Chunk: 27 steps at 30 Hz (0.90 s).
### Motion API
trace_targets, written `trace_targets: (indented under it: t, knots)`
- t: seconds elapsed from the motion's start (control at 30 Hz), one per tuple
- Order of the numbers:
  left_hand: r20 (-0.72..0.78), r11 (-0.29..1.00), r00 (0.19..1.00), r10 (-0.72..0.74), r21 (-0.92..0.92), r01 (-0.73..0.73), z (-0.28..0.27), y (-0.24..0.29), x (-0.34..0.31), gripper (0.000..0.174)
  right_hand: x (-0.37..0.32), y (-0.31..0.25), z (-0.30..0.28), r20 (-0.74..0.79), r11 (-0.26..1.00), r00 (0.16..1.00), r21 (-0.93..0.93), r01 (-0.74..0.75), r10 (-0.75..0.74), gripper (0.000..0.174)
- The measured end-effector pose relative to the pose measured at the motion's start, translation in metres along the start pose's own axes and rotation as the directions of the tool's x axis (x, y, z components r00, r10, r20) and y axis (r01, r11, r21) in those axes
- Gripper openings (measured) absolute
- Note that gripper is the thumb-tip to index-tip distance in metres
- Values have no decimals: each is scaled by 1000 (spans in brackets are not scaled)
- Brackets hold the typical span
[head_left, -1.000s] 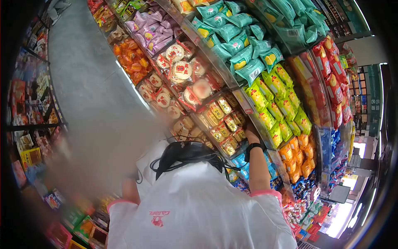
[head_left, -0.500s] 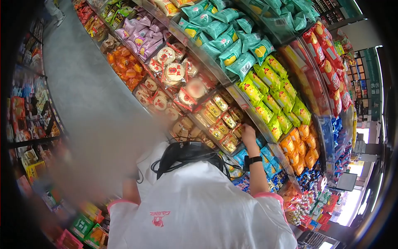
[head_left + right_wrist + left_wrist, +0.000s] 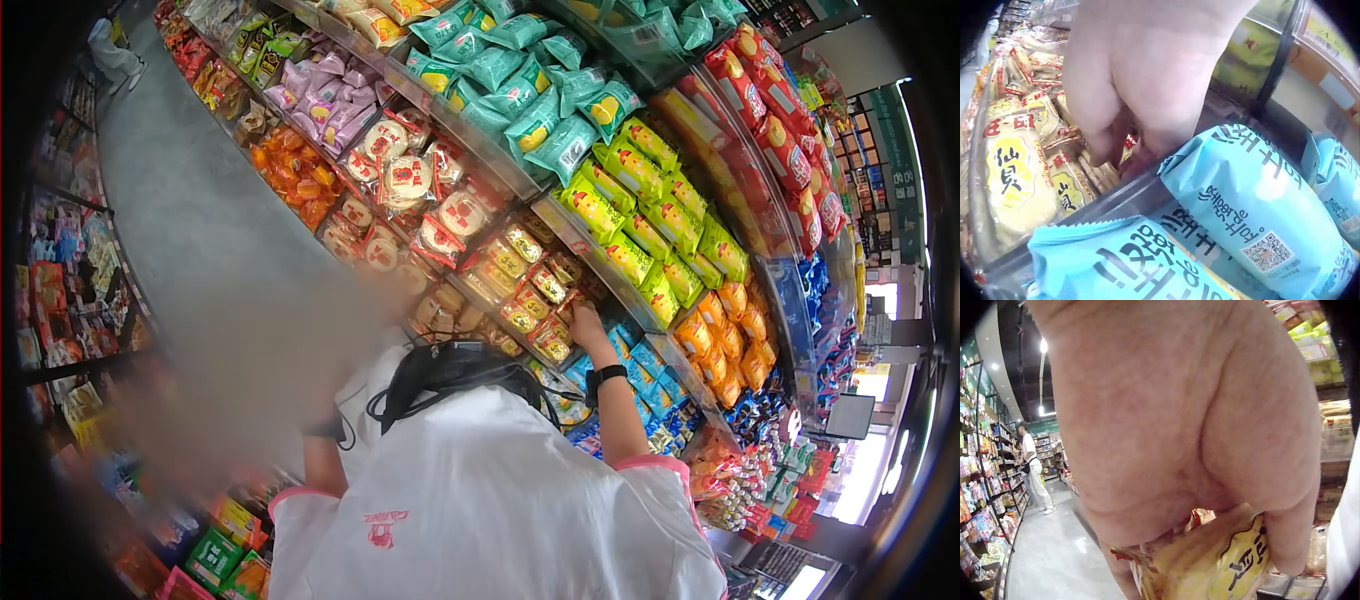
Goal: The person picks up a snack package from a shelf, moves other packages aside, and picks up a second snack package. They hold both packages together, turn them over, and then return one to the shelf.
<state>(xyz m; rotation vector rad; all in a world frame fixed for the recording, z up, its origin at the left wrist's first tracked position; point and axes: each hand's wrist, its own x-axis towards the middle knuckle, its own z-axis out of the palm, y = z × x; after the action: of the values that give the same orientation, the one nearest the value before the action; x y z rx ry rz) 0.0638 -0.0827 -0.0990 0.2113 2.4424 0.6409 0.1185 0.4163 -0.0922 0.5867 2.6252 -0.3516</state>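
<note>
My left hand (image 3: 1179, 425) grips a yellow rice cracker packet (image 3: 1229, 562) with black lettering, fingers and thumb on either side of it. A bit of red and gold wrapper (image 3: 1200, 517) shows beside it, under the palm. In the head view a grey blur covers this hand. My right hand (image 3: 1141, 81) reaches down among the rice cracker packets (image 3: 1016, 175) in a clear-walled bin, its fingers bent and close together. A scrap of wrapper shows between them; I cannot tell whether they hold it. In the head view the right hand (image 3: 585, 325) is at the bin's near corner.
Blue bags (image 3: 1241, 206) stand against the bin's divider, right beside my right hand. Green bags (image 3: 640, 220), orange bags (image 3: 725, 335) and round white crackers (image 3: 408, 178) fill neighbouring bins. A grey aisle floor (image 3: 190, 200) runs left, with a person (image 3: 1034, 469) by the shelves.
My right hand came up out of the bin's corner, then moved left onto the gold cracker packets. The view has shifted, and the shelves now sit slightly further left.
</note>
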Motion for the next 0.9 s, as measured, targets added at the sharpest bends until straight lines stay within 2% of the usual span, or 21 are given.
trace_targets:
  t: [0.1,0.2,0.3,0.4,0.5,0.6,0.7,0.8,0.9]
  knots:
    - [-17,999,1000,-2,-35,1,1,2,-2,43,15,15,10,55,996,997,-73,61,-57,36]
    - [-7,1000,1000,17,-4,-17,4,-2,-2,43,19,10,-1,105,998,993,35,-54,50,39]
    - [13,998,998,-54,15,54,2,4,-5,43,8,-8,-32,144,997,989,79,-26,14,41]
    - [0,993,993,-116,-31,116,20,-12,-1,43,4,-8,-33,88,997,996,73,12,-19,42]
    - [19,994,995,-96,-51,97,21,-12,-2,44,9,-4,-3,-94,994,989,22,-108,110,39]
    - [25,994,994,-105,1,105,18,-5,-1,45,8,-5,15,-212,989,966,26,-147,149,37]
    - [60,995,994,-96,4,95,12,0,0,45,4,0,11,-70,996,993,8,-93,94,37]
    - [45,997,996,-71,-34,72,4,10,-2,45,-4,2,-5,-62,992,996,110,-57,64,38]
    - [93,997,993,-72,-10,73,-3,16,0,43,-11,4,-7,-279,987,956,154,-45,87,39]
